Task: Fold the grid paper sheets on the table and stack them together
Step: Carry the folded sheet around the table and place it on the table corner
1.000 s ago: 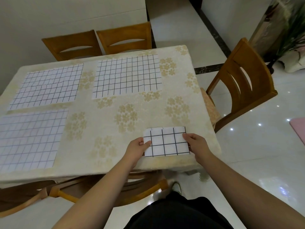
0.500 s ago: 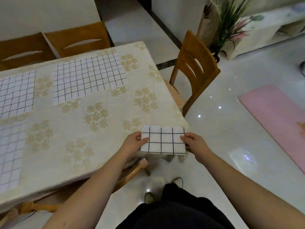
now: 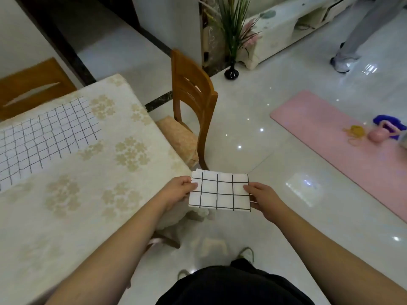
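An unfolded grid sheet (image 3: pixel 46 137) lies near the tabletop's (image 3: pixel 72 201) far edge. The left hand (image 3: pixel 179 190) and right hand (image 3: pixel 263 198) pinch the folded grid sheet (image 3: pixel 220 191) just off the tabletop's right corner; loosening either pinch could let the layers spring open.

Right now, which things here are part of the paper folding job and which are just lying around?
Job: folded grid paper, pinched by left hand and right hand; unfolded grid sheet; table.

Lying about: wooden chair, pink mat, black vase.
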